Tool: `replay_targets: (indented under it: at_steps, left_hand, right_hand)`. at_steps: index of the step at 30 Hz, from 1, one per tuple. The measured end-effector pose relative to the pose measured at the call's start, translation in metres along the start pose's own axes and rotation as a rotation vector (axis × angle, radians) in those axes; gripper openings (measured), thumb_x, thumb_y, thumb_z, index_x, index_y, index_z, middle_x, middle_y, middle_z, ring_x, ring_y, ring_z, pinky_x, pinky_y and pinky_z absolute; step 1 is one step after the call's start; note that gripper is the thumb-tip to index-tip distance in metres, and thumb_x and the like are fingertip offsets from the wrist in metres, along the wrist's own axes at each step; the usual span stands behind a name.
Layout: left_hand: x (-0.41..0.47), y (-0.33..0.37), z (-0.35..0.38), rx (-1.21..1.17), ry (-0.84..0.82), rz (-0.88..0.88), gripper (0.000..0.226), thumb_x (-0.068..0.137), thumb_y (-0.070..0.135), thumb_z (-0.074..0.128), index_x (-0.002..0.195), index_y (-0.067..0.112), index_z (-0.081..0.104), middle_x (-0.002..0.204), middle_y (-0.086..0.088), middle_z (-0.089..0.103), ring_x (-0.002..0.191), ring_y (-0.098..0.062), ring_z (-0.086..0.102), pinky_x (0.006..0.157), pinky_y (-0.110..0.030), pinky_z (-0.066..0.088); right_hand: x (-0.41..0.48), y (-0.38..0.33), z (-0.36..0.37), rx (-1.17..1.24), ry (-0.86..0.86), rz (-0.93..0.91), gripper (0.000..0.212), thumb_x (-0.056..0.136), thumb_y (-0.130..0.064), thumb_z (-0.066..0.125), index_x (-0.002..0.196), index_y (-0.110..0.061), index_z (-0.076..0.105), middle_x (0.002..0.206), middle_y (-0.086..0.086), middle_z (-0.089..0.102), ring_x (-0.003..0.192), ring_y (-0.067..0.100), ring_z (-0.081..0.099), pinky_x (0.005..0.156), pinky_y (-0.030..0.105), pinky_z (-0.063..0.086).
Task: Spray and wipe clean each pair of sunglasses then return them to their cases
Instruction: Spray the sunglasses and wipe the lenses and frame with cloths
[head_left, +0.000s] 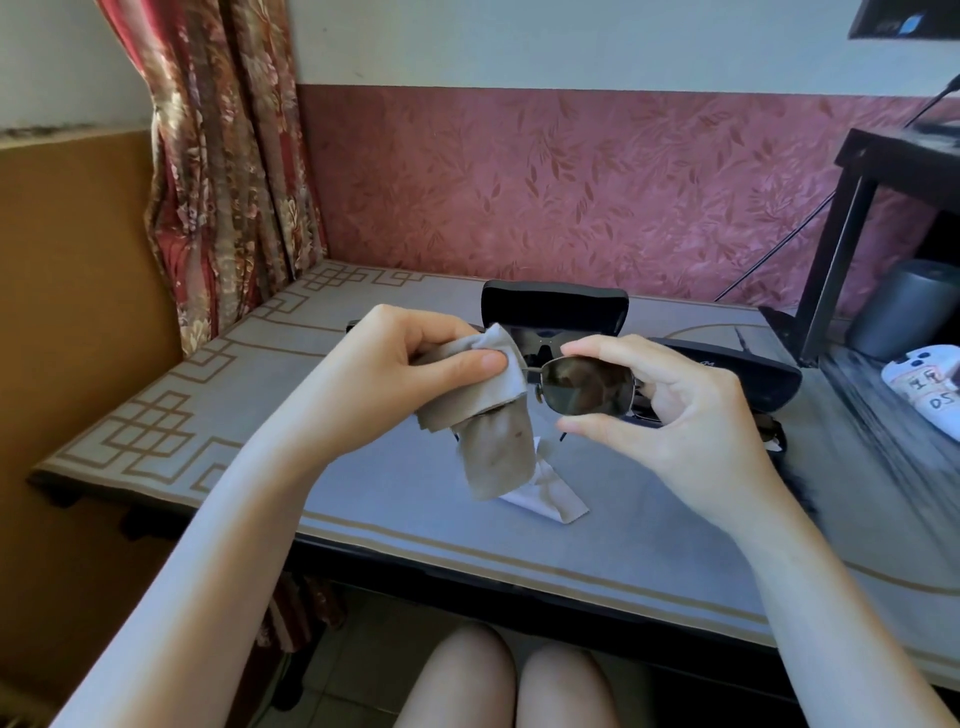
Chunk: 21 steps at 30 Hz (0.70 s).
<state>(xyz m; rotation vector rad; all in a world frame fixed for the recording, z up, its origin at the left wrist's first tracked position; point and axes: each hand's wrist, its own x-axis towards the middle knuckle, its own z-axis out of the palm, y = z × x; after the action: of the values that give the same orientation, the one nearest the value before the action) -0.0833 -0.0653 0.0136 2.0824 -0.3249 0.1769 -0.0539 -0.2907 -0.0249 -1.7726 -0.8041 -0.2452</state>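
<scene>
Forearms (234, 519) should be kept steady over the near edge of the bench (415, 525) while the dark-lensed metal-framed sunglasses (587, 387), pinched by one lens rim in the right hand (691, 410), are rubbed lightly with the grey cloth (493, 421) pinched in the left hand (400, 374).

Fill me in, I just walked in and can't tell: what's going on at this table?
A seated person is wiping a pair of sunglasses above the table. The left hand pinches a grey cleaning cloth around one lens, while the right hand holds the frame at the other lens. An open black case stands behind them, and a second dark case lies to its right. The sunglasses are not yet back in a case.
</scene>
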Motion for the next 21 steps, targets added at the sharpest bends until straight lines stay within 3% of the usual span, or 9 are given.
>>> replay_targets:
  at_steps: [2,6,9,12,17,19,21]
  left_hand:
    - [-0.003,-0.003,-0.006,-0.079,-0.01,-0.017,0.022,0.08,0.036,0.062,0.082,0.017,0.074,0.063,-0.01,0.064,0.059,-0.008,0.053,0.055,-0.021,0.038]
    - [-0.009,-0.012,-0.015,-0.128,-0.065,-0.026,0.02,0.09,0.015,0.054,0.103,0.014,0.07,0.055,0.015,0.062,0.051,0.005,0.053,0.054,-0.005,0.036]
    - [-0.013,-0.013,-0.019,-0.146,-0.135,-0.025,0.027,0.09,0.01,0.054,0.11,0.017,0.07,0.07,0.014,0.072,0.065,0.004,0.063,0.066,-0.007,0.044]
    - [-0.013,-0.016,-0.021,-0.215,-0.136,-0.048,0.032,0.077,0.012,0.068,0.106,0.022,0.073,0.096,-0.001,0.076,0.086,-0.009,0.071,0.077,-0.018,0.054]
    - [-0.009,-0.015,-0.011,-0.084,-0.066,-0.055,0.035,0.059,0.025,0.091,0.089,0.017,0.073,0.092,-0.005,0.075,0.083,-0.02,0.07,0.074,-0.036,0.055]
    - [-0.009,-0.011,-0.005,-0.052,-0.023,-0.038,0.032,0.057,0.029,0.086,0.083,0.017,0.071,0.083,0.002,0.074,0.076,-0.01,0.068,0.071,-0.026,0.053]
    - [-0.009,-0.007,0.002,-0.015,0.011,-0.031,0.03,0.058,0.035,0.081,0.079,0.017,0.07,0.077,0.005,0.073,0.07,-0.005,0.066,0.064,-0.021,0.051]
  right_hand:
    - [0.0,0.002,-0.001,0.039,0.025,0.005,0.044,0.07,-0.014,0.081,0.109,-0.03,0.068,0.101,-0.005,0.07,0.099,0.018,0.064,0.097,0.033,0.048]
    - [-0.001,0.005,-0.002,0.091,0.033,0.024,0.043,0.068,-0.018,0.081,0.107,-0.03,0.07,0.097,-0.001,0.07,0.096,0.02,0.064,0.095,0.035,0.049]
    - [-0.001,0.005,-0.001,0.11,0.025,0.027,0.043,0.067,-0.017,0.081,0.107,-0.03,0.071,0.097,0.0,0.07,0.095,0.019,0.064,0.094,0.031,0.049]
    - [-0.001,0.005,-0.002,0.11,0.029,0.03,0.043,0.067,-0.016,0.081,0.107,-0.029,0.071,0.098,-0.001,0.071,0.095,0.018,0.065,0.094,0.031,0.049]
    - [-0.001,0.004,0.0,0.061,-0.011,0.045,0.042,0.07,-0.018,0.082,0.107,-0.034,0.07,0.098,-0.005,0.069,0.097,0.016,0.064,0.099,0.041,0.046]
    - [-0.002,0.007,0.0,-0.015,-0.016,0.048,0.04,0.074,-0.031,0.082,0.11,-0.041,0.067,0.103,-0.008,0.068,0.102,0.018,0.063,0.102,0.055,0.039]
    - [-0.003,0.009,0.002,-0.111,-0.008,0.078,0.043,0.07,-0.058,0.074,0.111,-0.049,0.064,0.108,-0.012,0.067,0.108,0.017,0.062,0.103,0.065,0.028]
